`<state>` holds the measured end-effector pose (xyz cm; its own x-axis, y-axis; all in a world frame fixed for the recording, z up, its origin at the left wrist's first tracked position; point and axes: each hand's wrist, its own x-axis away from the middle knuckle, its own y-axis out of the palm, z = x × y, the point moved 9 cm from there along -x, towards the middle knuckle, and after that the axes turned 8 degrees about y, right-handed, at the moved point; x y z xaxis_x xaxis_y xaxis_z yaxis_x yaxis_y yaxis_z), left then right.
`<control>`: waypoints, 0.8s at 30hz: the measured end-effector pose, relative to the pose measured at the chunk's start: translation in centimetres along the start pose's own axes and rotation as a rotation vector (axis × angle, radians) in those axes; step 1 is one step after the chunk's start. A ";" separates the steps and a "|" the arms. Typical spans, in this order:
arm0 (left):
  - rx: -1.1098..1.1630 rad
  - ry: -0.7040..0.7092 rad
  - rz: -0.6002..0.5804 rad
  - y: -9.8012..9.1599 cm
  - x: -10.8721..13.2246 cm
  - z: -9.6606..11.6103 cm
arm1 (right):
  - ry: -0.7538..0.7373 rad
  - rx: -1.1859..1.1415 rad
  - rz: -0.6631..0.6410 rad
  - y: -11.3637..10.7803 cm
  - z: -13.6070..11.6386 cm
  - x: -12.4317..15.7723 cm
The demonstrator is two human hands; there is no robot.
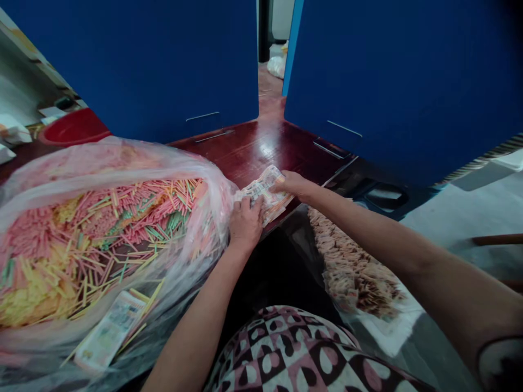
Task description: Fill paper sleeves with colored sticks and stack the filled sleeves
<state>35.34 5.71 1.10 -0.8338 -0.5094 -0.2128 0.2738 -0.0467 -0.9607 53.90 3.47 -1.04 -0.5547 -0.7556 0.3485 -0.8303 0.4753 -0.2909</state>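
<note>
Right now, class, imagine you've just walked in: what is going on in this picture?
A person's left hand and right hand hold a strip of printed packets over a polished dark red table. Beside the left hand, a large clear plastic bag lies open, filled with pink, yellow and green sticks. A printed packet rests on the bag's near side. A long pile of packed bundles lies below the right forearm, and blue panels stand beyond the table.

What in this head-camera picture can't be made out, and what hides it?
Print on the paper bundle: head view, too small, partly covered by the left hand and right hand.
Lower sticks in the plastic bag: head view, hidden by upper sticks and film.
Tan pile: head view, too small to identify.
</note>
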 end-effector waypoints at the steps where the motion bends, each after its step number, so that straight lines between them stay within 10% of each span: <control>1: -0.008 -0.001 0.003 0.0 0.0 0.0 | 0.006 -0.064 0.010 -0.1 0.3 0.1; 24: 0.128 0.076 -0.103 -1.4 -2.2 -0.3 | -0.017 -0.814 0.218 -7.3 4.3 -2.0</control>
<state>36.65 7.17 2.88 -0.8930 -0.4304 -0.1316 0.2396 -0.2070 -0.9485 61.30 -0.43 -3.41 -0.7113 -0.6130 0.3439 -0.4886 0.7829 0.3851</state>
